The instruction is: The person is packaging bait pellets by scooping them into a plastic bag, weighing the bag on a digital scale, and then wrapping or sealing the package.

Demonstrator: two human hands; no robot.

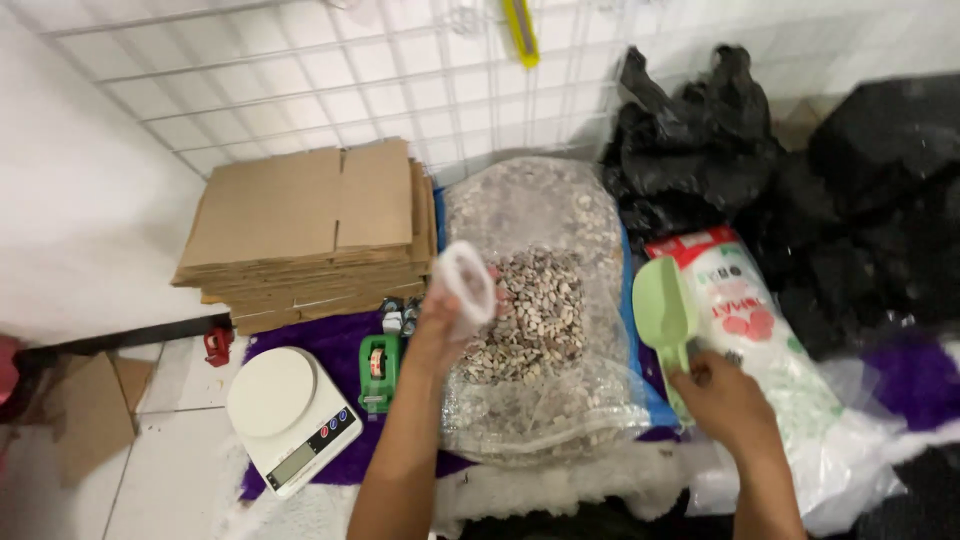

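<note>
My left hand holds a small clear plastic pouch with its mouth open, raised over a large clear bag of mixed pebbles. My right hand grips the handle of a pale green plastic scoop, held upright just right of the pebble bag. The scoop's bowl looks empty. The big bag lies open toward me on a blue sheet and purple mat.
A white kitchen scale sits at the lower left. A green tape dispenser stands beside it. Flattened cardboard is stacked behind. A white printed sack lies at right, and black plastic bags pile up at the back.
</note>
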